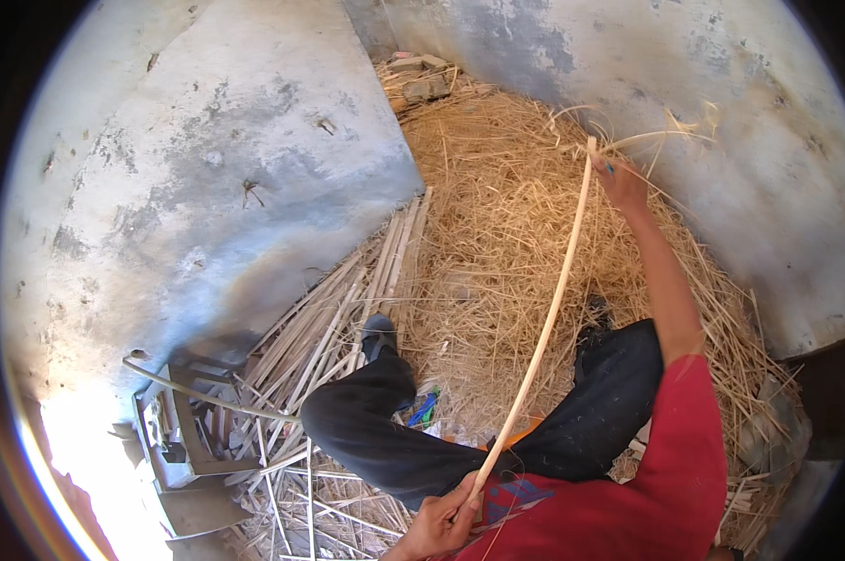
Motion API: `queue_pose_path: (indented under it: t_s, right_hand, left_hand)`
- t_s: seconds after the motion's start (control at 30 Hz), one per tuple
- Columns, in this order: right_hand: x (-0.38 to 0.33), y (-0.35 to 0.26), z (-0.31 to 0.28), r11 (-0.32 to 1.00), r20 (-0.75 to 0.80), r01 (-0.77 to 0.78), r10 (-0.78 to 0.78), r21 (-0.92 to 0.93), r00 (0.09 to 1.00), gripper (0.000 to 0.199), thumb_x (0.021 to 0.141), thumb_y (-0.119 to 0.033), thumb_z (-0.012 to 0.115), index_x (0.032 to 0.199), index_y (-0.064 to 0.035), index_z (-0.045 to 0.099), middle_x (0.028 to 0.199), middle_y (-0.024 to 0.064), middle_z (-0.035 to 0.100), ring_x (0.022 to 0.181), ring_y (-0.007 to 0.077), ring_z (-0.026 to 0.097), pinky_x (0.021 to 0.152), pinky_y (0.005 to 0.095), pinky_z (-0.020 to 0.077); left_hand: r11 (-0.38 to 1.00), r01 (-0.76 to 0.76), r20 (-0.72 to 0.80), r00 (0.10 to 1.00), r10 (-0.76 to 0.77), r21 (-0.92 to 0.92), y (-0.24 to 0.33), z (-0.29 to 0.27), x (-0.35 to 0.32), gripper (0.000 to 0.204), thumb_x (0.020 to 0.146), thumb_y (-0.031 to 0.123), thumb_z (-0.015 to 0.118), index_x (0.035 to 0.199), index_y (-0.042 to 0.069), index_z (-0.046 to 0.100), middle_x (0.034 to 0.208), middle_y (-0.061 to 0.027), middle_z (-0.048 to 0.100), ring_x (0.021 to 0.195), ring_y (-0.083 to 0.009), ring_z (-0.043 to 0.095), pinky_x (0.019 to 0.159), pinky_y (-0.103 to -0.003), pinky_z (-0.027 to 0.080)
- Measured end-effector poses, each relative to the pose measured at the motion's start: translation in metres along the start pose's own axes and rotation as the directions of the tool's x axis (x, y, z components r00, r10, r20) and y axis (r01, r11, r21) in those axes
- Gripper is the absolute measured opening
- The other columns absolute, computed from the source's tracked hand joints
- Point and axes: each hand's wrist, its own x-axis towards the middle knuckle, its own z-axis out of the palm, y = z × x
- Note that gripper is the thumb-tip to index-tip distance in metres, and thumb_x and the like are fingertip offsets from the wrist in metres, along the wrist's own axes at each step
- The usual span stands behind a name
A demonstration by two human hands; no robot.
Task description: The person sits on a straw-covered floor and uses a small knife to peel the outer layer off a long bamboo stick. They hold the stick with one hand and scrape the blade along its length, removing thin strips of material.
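Observation:
A long pale bamboo strip (549, 313) runs from low near my lap up to the far right, slightly bowed. My left hand (438, 524) grips its near end at my waist. My right hand (619, 179), arm stretched out, is shut on the far end together with a small blue-handled tool; thin shavings curl off there. I sit with legs in dark trousers (394, 425) spread over the ground, wearing a red shirt (647, 496).
A thick heap of straw-like shavings (497, 206) covers the ground ahead. A pile of split bamboo strips (348, 309) lies at left. A metal frame with tools (189, 421) stands lower left. Grey plastered walls (207, 159) close in. A blue object (424, 408) lies between my legs.

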Motion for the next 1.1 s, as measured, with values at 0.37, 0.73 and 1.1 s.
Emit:
queue_pose_path:
  t_s: [0.37,0.73,1.1]
  right_hand:
    - [-0.086,-0.117,-0.071,0.965,0.568,0.049,-0.192,0.257,0.8,0.08,0.083,-0.078,0.039,0.067,-0.0041,0.067,0.053,0.0109,0.053,0.051,0.0247,0.056,0.047,0.0378,0.0447]
    - [-0.122,-0.144,-0.083,0.906,0.511,0.422,-0.353,-0.02,0.784,0.05,0.074,-0.058,0.066,0.073,-0.0082,0.067,0.062,0.0095,0.063,0.058,0.0261,0.064,0.052,0.0389,0.0492]
    - [-0.129,-0.167,-0.1,0.847,0.731,0.392,-0.517,0.36,0.446,0.055,0.075,-0.062,0.066,0.08,-0.0069,0.063,0.069,0.0111,0.063,0.067,0.0293,0.065,0.057,0.0402,0.0491]
  left_hand:
    - [0.981,-0.193,-0.164,0.969,0.185,-0.029,0.001,0.0,0.082,0.041,0.094,0.006,0.054,0.131,-0.009,0.047,0.065,0.0039,0.049,0.058,0.0005,0.042,0.049,-0.018,0.034]
    - [0.967,-0.188,-0.282,0.95,0.134,-0.174,-0.003,0.001,0.091,0.041,0.095,0.005,0.052,0.132,-0.011,0.045,0.071,0.0036,0.049,0.06,0.0006,0.041,0.051,-0.016,0.033]
    - [0.95,-0.211,-0.421,0.859,0.292,0.229,0.006,-0.015,0.096,0.041,0.09,0.002,0.053,0.13,-0.009,0.048,0.066,-0.0113,0.058,0.06,-0.0099,0.054,0.054,-0.026,0.045]
